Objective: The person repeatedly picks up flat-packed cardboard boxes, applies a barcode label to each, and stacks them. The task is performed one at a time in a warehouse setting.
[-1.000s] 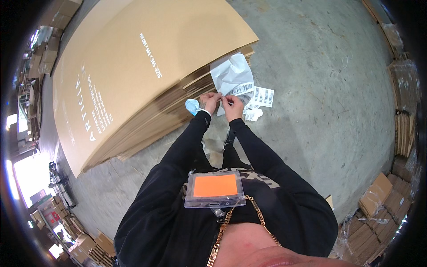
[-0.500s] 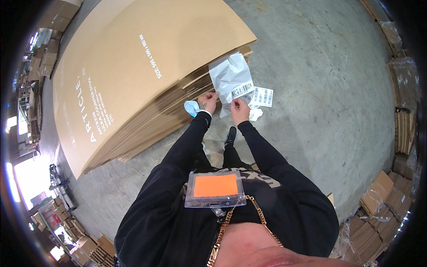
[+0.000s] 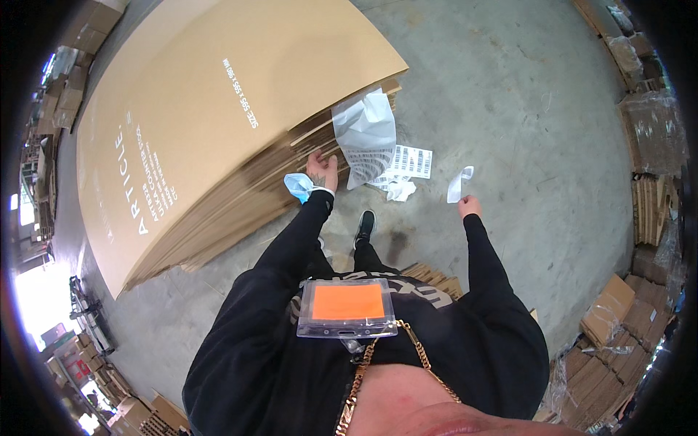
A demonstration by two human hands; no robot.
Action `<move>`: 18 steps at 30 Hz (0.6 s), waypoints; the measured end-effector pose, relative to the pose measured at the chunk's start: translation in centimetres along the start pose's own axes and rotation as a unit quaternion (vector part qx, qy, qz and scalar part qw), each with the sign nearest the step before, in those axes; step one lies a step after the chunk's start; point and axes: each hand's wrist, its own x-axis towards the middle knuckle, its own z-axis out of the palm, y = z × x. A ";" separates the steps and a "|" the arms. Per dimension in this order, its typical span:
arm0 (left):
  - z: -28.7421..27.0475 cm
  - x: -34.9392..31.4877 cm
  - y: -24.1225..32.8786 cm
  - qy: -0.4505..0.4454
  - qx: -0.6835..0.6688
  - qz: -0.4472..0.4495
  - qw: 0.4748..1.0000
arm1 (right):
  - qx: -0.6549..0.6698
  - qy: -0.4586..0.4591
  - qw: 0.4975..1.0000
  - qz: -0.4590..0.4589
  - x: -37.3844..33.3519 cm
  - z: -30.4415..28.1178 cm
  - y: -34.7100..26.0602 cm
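My right hand [image 3: 470, 206] is out to the right over the floor, fingers closed on a curling white label [image 3: 455, 188]. My left hand [image 3: 324, 173] is by the edge of a stack of flat cardboard boxes [image 3: 218, 174], thumb and forefinger apart. A blue face mask [image 3: 297, 187] hangs at my left wrist. Just right of that hand, a crumpled translucent label sheet [image 3: 366, 120] hangs against the stack, with printing on its lower part. A white sheet of barcode labels [image 3: 412, 161] and a crumpled white paper [image 3: 400, 189] show beside its lower end.
The tall cardboard stack fills the left side. Concrete floor [image 3: 502, 94] extends to its right. Along the right edge are wrapped cardboard bundles [image 3: 654, 134] and flat cartons [image 3: 611, 309]. A small cardboard stack [image 3: 432, 280] lies close to my body, and shelved boxes line the left rim.
My right hand has moved from the translucent sheet out to the right, carrying a peeled label. The left hand sits slightly farther left, apart from the sheet's edge.
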 end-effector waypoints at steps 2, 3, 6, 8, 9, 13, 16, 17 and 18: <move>-0.5 -1.9 1.1 -0.023 0.033 0.123 0.992 | 0.079 -0.086 0.992 0.047 -0.2 -1.5 -1.9; -1.8 -2.7 2.4 -0.103 0.022 0.181 0.978 | 0.195 -0.159 0.966 0.052 -0.3 -1.3 -5.3; -5.2 -6.1 7.8 -0.165 0.092 0.355 0.915 | 0.416 -0.191 0.889 0.024 -2.7 -4.2 -15.7; -8.0 -8.2 12.5 -0.152 0.138 0.424 0.882 | 0.461 -0.196 0.865 -0.038 -4.8 -6.5 -20.9; -9.7 -8.9 14.7 -0.136 0.164 0.449 0.868 | 0.480 -0.197 0.853 -0.062 -5.8 -7.2 -23.3; -15.8 -8.8 18.0 -0.054 0.279 0.483 0.828 | 0.513 -0.226 0.815 -0.148 -9.1 -8.8 -32.1; -20.2 -8.3 18.6 -0.011 0.334 0.478 0.812 | 0.495 -0.261 0.804 -0.201 -11.1 -8.9 -37.5; -21.5 -8.0 18.2 0.010 0.337 0.479 0.810 | 0.490 -0.273 0.797 -0.225 -12.0 -9.0 -39.3; -22.7 -7.5 17.8 0.030 0.340 0.481 0.807 | 0.487 -0.282 0.795 -0.228 -12.9 -8.9 -41.2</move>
